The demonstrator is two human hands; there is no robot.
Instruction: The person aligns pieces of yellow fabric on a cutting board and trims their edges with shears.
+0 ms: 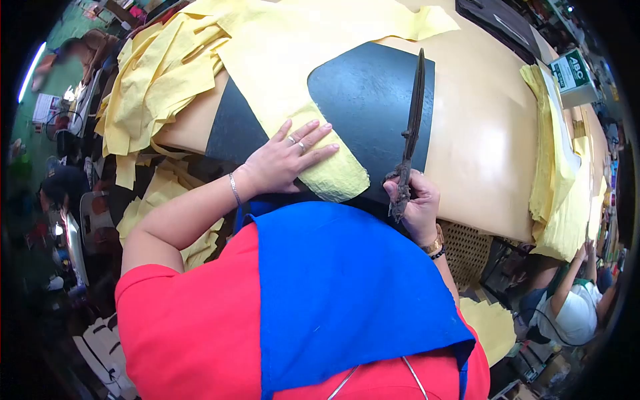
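My left hand lies flat, fingers spread, on a yellow fabric piece near the table's front edge. The fabric's rounded end rests over a black mat, and its wider part stretches toward the back of the table. In my right hand is a pair of dark scissors, gripped at the handles, with the blades pointing away from me and looking closed. The scissors are to the right of the fabric, over the mat's right side, apart from the fabric.
A heap of yellow pieces covers the table's left side. Stacked yellow fabric hangs over the right edge beside a green-and-white box. A dark folded item lies at the back. Another person is at lower right.
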